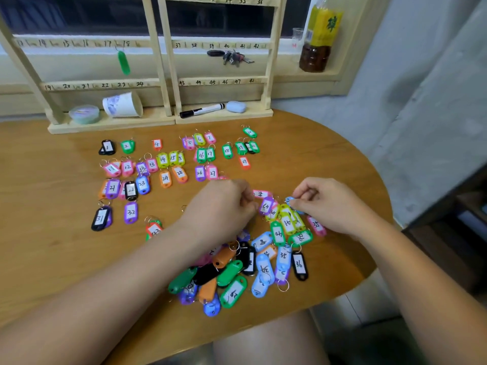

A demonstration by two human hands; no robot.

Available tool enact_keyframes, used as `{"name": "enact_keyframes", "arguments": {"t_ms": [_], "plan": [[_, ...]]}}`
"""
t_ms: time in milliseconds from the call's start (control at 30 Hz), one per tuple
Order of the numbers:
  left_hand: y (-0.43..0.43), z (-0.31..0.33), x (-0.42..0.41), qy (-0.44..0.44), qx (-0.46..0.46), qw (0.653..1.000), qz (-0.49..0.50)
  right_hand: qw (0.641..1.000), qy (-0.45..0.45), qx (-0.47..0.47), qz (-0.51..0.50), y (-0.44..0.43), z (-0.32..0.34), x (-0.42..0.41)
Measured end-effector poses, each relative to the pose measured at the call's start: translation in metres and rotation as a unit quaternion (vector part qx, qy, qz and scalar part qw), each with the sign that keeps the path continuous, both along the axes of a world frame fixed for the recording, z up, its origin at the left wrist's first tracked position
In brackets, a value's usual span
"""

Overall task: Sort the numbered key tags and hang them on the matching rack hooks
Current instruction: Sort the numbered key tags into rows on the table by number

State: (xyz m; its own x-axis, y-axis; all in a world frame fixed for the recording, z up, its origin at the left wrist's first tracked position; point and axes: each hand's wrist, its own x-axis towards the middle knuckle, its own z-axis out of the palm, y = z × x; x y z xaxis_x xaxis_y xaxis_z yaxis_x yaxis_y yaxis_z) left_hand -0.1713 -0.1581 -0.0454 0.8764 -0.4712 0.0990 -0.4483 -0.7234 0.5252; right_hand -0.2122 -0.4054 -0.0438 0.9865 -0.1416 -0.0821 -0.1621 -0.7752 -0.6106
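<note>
Sorted numbered key tags (163,160) lie in rows on the round wooden table (52,206), low numbers at the back. An unsorted pile of coloured tags (237,270) sits near the front edge. My left hand (224,204) hovers over the pile's top with fingers curled; what it holds is hidden. My right hand (324,204) pinches a blue tag (290,201) beside a purple tag (266,206) and yellow tags (288,219). The wooden rack (163,83) with numbered rails stands at the back, with one green tag (123,63) hanging near 17 and 18.
On the rack's base lie a tipped paper cup (123,104), a round container (84,114), a black marker (201,110) and a blue eraser (235,106). A bunch of keys (232,57) hangs near 40. A bottle (320,35) stands on the sill at right.
</note>
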Motion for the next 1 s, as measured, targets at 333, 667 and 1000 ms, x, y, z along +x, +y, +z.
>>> {"name": "enact_keyframes", "arguments": {"t_ms": [333, 667, 1000], "plan": [[-0.04, -0.004, 0.004, 0.016, 0.097, 0.994, 0.045, 0.999, -0.001, 0.042, -0.024, 0.001, -0.005, -0.005], [-0.029, -0.001, 0.002, 0.026, 0.066, 0.998, 0.0, 0.988, -0.03, 0.145, -0.048, -0.005, -0.005, -0.007], [0.029, 0.023, -0.004, 0.034, -0.095, 0.995, -0.016, 0.918, -0.05, 0.393, -0.003, 0.024, 0.013, 0.021]]}}
